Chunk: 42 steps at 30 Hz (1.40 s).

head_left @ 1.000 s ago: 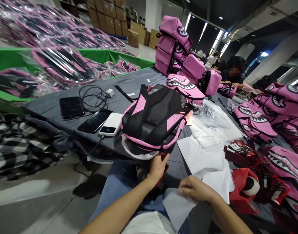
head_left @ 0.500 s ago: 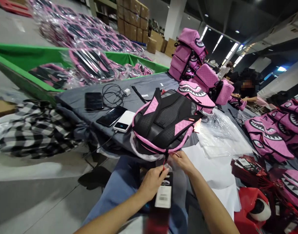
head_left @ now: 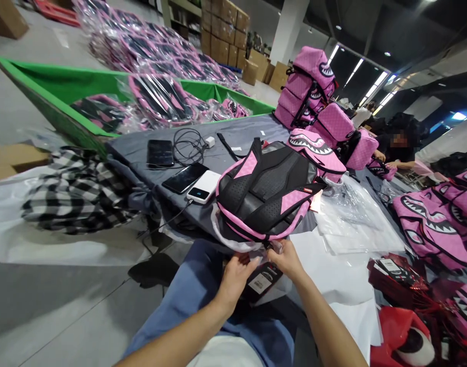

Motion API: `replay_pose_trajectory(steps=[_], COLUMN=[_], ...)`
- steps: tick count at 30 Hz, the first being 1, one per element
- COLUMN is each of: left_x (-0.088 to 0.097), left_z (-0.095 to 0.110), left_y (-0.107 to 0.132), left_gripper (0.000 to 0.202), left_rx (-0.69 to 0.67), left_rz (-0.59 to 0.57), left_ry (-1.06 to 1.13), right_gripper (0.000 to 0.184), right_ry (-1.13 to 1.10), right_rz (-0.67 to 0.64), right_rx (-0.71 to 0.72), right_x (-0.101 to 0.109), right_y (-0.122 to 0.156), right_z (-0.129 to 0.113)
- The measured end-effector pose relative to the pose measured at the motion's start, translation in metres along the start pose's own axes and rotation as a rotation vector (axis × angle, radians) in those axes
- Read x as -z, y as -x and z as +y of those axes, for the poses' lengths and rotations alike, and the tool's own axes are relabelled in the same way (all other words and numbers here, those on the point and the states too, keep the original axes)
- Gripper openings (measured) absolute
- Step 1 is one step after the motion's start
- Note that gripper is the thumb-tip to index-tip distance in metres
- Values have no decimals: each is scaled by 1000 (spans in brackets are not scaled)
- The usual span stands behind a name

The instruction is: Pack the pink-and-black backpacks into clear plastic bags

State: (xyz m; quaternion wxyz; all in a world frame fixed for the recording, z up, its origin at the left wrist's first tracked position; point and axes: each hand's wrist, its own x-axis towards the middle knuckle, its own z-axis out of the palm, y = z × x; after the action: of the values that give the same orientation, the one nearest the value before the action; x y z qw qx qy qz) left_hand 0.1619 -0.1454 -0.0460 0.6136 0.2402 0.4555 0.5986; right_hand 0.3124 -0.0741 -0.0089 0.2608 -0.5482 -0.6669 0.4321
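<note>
A pink and black backpack (head_left: 269, 188) lies on the table with its straps and padded back facing up. At its near edge, my right hand (head_left: 289, 260) pinches close to a small black loop. Just left of it, my left hand (head_left: 233, 283) has its fingers closed at a dark hang tag (head_left: 262, 280) with a white barcode label. The tag is tilted between both hands, over my lap. Something reddish shows behind the left fingers; the cord itself is hidden. White plastic (head_left: 222, 232) shows under the backpack's near edge.
Two dark phones (head_left: 185, 178), a white power bank (head_left: 203, 187) and cables lie left. Clear plastic bags (head_left: 356, 219), pink backpacks (head_left: 428, 224) and red hang tags (head_left: 397, 278) lie right. Behind stand stacked backpacks (head_left: 302, 92) and a green-lined bin (head_left: 46, 76). A co-worker (head_left: 397, 153) sits farther off.
The hang tag, which dangled straight down below my left hand, is now raised and tilted beside my right hand. My left hand has moved slightly up. The whole view has shifted somewhat.
</note>
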Motion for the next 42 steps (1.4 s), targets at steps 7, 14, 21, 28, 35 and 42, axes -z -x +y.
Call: replay_pose_trajectory(steps=[7,14,21,28,35,42], left_x=[-26,-32,-39,-28,-31,-40], left_z=[10,3,5,7,1,-12], left_y=[-18,-21,-20,-9,-12,-26], left_gripper=[40,34,26,33,33,32], left_rx=[209,198,229,207,126,78], left_rz=[137,197,194,116,107,281], left_ry=[255,275,356,363,289,225], right_gripper=[29,22,21,16,20,9], right_ry=[123,388,912,1023,931,704], right_rz=[-164,177,422,541,548,764], right_rx=[130,345,606,664,670,660], right_x=[26,37,-13,-39,-40,-35], right_y=[7,19,39,46,58,41], right_z=[-12,-26,-42,-18,-15,-13])
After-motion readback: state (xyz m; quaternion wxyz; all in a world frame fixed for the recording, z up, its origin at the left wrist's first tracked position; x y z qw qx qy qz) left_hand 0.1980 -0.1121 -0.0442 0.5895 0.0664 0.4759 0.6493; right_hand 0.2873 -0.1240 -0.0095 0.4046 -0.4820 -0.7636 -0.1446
